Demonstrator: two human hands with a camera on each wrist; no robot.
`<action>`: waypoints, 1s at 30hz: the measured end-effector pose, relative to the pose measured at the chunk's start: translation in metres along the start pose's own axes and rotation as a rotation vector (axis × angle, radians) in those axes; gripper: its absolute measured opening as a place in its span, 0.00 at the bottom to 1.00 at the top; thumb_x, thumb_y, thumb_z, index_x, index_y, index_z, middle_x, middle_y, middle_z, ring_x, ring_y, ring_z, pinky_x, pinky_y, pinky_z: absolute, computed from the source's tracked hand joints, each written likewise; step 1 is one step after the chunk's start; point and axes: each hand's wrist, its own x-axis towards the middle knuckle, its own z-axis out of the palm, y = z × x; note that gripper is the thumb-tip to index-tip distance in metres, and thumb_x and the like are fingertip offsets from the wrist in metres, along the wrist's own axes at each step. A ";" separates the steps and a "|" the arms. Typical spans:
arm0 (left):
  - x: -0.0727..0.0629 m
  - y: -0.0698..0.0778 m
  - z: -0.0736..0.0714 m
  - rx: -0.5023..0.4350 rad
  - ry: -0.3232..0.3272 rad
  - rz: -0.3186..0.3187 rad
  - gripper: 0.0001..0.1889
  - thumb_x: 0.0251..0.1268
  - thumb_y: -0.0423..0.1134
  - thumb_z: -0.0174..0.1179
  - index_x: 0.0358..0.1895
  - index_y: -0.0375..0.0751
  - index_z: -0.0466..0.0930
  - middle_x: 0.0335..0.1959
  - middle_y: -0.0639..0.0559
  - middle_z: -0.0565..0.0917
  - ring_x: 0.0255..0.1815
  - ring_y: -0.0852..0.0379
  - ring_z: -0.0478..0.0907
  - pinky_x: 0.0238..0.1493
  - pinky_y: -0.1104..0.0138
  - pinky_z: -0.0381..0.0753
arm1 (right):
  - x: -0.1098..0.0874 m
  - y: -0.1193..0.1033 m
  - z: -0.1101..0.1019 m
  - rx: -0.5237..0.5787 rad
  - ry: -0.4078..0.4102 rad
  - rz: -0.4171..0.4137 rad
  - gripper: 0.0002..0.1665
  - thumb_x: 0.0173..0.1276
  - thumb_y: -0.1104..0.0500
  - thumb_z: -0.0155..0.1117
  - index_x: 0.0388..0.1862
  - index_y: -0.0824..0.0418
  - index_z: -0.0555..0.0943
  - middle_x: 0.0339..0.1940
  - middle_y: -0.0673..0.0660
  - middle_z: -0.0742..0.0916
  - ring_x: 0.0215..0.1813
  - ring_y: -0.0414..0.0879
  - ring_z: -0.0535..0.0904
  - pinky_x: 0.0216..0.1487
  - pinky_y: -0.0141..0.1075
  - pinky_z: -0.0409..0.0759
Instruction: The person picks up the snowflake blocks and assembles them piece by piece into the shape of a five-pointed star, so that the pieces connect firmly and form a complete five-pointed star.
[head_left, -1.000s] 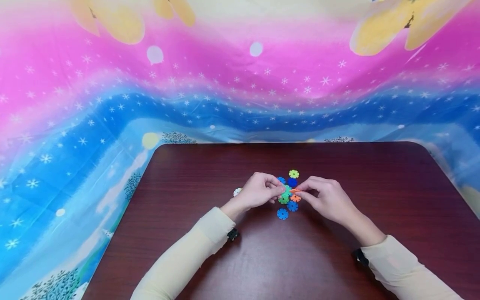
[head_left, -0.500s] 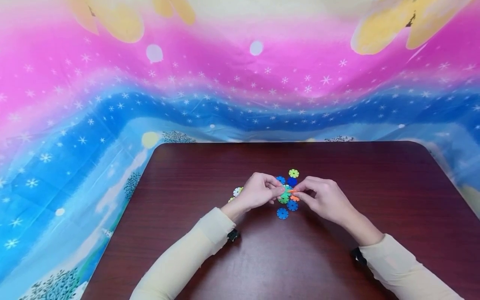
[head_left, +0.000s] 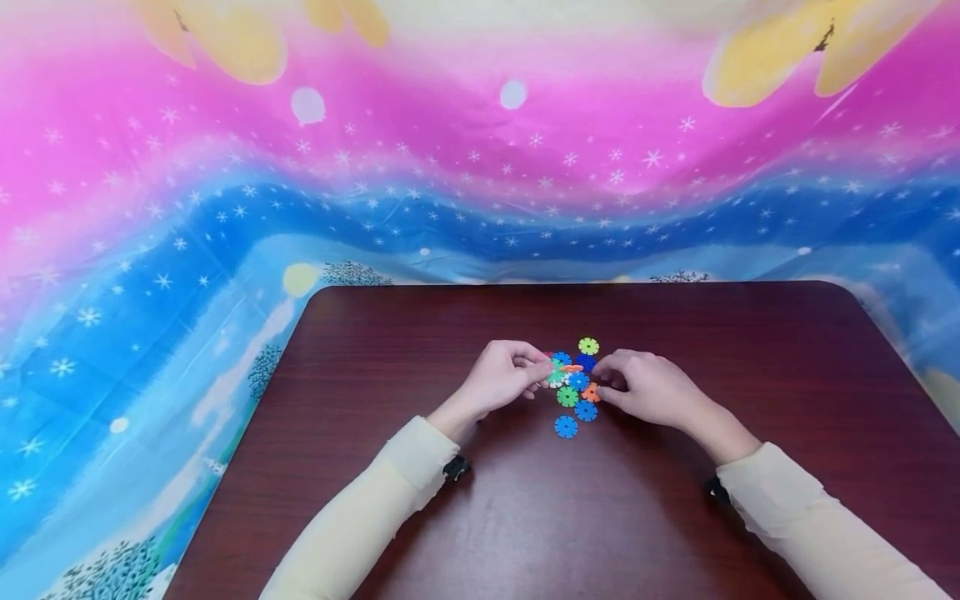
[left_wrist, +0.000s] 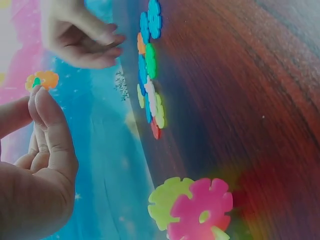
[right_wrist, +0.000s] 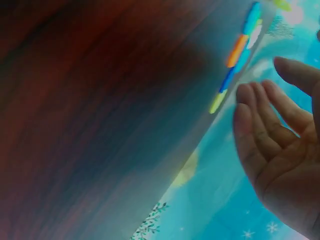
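My left hand (head_left: 504,375) pinches a green notched plastic disc (head_left: 557,372) between thumb and fingertips. An orange notched disc (head_left: 572,367) is joined to it and sticks out to the right; the left wrist view shows the orange disc (left_wrist: 48,79) edge to edge with a sliver of green. My right hand (head_left: 651,390) holds nothing, its fingers loosely bent and thumb apart in the right wrist view. It hovers just right of the loose discs, near another orange disc (head_left: 591,392) and a dark blue one (head_left: 586,363).
Several loose discs lie on the dark wooden table (head_left: 525,517): blue (head_left: 566,427), green (head_left: 567,397), yellow-green (head_left: 588,346). A pink disc (left_wrist: 197,212) and a yellow-green disc (left_wrist: 167,200) appear close by in the left wrist view. A patterned cloth (head_left: 480,183) hangs behind.
My right hand has let go of the orange disc and drawn slightly right. My left hand has shifted a little left, carrying the joined green and orange discs.
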 end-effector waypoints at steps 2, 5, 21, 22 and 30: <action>-0.001 0.000 -0.001 -0.009 0.001 -0.003 0.06 0.71 0.36 0.69 0.43 0.36 0.88 0.34 0.36 0.89 0.41 0.26 0.83 0.37 0.54 0.89 | 0.002 0.005 0.003 -0.033 -0.054 0.021 0.20 0.66 0.53 0.78 0.53 0.59 0.87 0.42 0.50 0.87 0.41 0.44 0.82 0.43 0.47 0.84; -0.001 0.000 -0.003 -0.015 -0.001 0.000 0.06 0.71 0.36 0.68 0.43 0.36 0.88 0.31 0.39 0.88 0.41 0.25 0.83 0.37 0.54 0.89 | 0.004 0.009 0.008 -0.070 -0.076 0.025 0.22 0.65 0.50 0.78 0.54 0.59 0.87 0.40 0.49 0.85 0.40 0.43 0.80 0.41 0.45 0.83; -0.002 -0.004 -0.001 -0.046 -0.001 -0.003 0.07 0.71 0.38 0.69 0.42 0.37 0.88 0.36 0.33 0.88 0.39 0.27 0.81 0.31 0.63 0.88 | 0.007 0.012 0.007 0.035 -0.164 0.043 0.17 0.66 0.53 0.78 0.45 0.56 0.79 0.34 0.47 0.82 0.33 0.42 0.76 0.38 0.40 0.79; -0.002 -0.004 -0.001 -0.045 -0.003 -0.002 0.07 0.71 0.38 0.69 0.42 0.37 0.88 0.37 0.31 0.88 0.39 0.26 0.81 0.30 0.64 0.87 | 0.005 0.012 0.006 0.058 -0.160 0.037 0.16 0.67 0.55 0.77 0.45 0.55 0.78 0.33 0.46 0.82 0.33 0.42 0.76 0.38 0.40 0.79; -0.001 -0.004 0.000 -0.062 -0.010 -0.013 0.07 0.70 0.38 0.69 0.42 0.36 0.87 0.38 0.31 0.88 0.40 0.25 0.80 0.30 0.65 0.87 | -0.011 0.013 0.004 0.145 -0.029 -0.003 0.14 0.67 0.60 0.76 0.47 0.52 0.81 0.34 0.43 0.84 0.36 0.40 0.79 0.39 0.37 0.82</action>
